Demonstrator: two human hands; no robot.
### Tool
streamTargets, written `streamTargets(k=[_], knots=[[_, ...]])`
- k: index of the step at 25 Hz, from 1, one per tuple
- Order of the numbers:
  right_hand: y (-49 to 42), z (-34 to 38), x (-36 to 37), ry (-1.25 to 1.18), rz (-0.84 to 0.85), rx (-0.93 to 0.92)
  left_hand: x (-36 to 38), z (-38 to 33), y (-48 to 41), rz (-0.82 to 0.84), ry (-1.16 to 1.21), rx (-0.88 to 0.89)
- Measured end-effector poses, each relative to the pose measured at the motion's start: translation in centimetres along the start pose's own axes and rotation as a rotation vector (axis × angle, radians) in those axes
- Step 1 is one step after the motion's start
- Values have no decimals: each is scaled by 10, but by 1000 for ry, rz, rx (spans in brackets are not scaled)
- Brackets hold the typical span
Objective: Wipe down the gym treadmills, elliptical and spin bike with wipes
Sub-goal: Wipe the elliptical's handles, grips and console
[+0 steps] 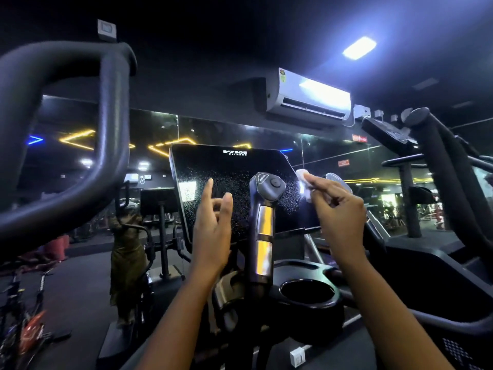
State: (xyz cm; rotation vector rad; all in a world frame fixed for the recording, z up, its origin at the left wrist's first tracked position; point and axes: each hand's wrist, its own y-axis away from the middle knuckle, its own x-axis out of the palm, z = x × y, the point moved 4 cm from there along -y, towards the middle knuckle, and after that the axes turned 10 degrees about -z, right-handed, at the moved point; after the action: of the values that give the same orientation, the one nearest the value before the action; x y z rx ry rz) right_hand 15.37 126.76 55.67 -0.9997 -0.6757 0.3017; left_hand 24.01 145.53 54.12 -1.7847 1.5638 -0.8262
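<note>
Both hands are raised before the console screen (226, 177) of a cardio machine. The left hand (213, 222), at 9 o'clock of the centre grip (264, 209), holds nothing: forefinger and thumb stand up, the other fingers curl loosely. Whether its fingertip touches the glass cannot be told. The right hand (338, 212), at 3 o'clock of that grip, pinches a small white wipe (304, 182) between thumb and fingers. The wipe lies at the screen's right edge, at 3 o'clock of the panel. The screen is dark and speckled with fine droplets or dust.

A round cup holder (333, 300) sits at 5 o'clock of the grip. A thick black handlebar loop (112, 129) fills the 9 o'clock side of the view. A wall air conditioner (306, 97) hangs at 1 o'clock.
</note>
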Motion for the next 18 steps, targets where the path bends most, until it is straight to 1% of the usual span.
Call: streamTargets(k=[2, 3, 4, 6, 8, 9, 10, 13, 15, 18], knots=[[-17, -23, 18, -32, 4, 111, -11, 19, -36, -208, 13, 17], [-23, -36, 30, -26, 25, 159, -15, 29, -53, -278, -10, 7], [-27, -48, 45, -6, 58, 193, -16, 38, -67, -313, -60, -17], [-31, -69, 75, -21, 155, 240, -15, 56, -91, -314, -176, -83], [-34, -80, 109, -137, 274, 255, -11, 77, -111, -265, -179, -151], [-37, -83, 127, -181, 316, 227, -10, 87, -120, -246, -168, -181], [-41, -85, 145, -169, 344, 177, -8, 91, -125, -230, -173, -206], [-53, -86, 209, 52, 395, 15, -3, 107, -138, -202, -107, -214], [-55, -72, 250, 39, 432, -142, -1, 108, -139, -185, -53, -207], [-57, -47, 308, 25, 490, -396, -1, 107, -138, -183, -43, -218]])
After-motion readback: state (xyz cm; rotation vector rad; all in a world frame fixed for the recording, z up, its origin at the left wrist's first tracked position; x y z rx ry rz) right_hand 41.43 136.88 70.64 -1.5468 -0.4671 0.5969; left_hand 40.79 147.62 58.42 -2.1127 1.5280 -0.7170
